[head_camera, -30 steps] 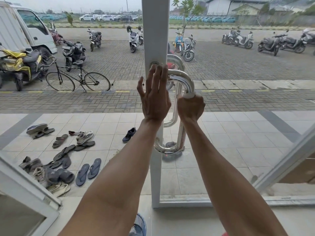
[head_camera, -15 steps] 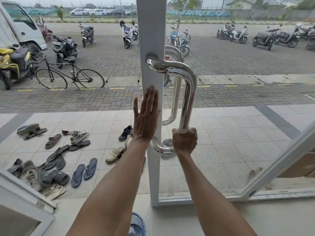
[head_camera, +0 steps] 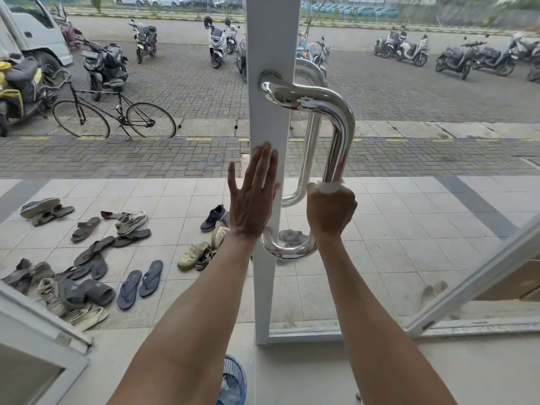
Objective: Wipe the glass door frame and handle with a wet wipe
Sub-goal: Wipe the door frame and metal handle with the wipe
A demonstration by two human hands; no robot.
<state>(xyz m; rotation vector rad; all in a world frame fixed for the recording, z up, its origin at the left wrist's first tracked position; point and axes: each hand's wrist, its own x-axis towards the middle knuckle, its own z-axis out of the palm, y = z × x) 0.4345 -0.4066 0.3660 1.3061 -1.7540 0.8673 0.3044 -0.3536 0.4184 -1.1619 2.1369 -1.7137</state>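
A white door frame [head_camera: 273,48] runs upright through the middle of the view, with a polished chrome D-shaped handle [head_camera: 339,127] fixed to it. My left hand [head_camera: 252,194] lies flat against the frame, fingers spread and pointing up, level with the handle's lower half. My right hand [head_camera: 331,213] is wrapped around the lower part of the handle's upright bar. A white wet wipe [head_camera: 330,187] shows at the top of that fist, pressed around the bar. A second handle is visible behind the glass.
A second glass door frame [head_camera: 473,276] slants across the lower right. A blue basket [head_camera: 233,378] stands on the floor at the frame's foot. Outside on the tiles lie several sandals and shoes [head_camera: 87,258]; beyond them stand a bicycle [head_camera: 114,115] and parked scooters.
My right hand slid down the handle bar from near the top bend to near the bottom, then came up a little. My left hand moved down the frame as well.
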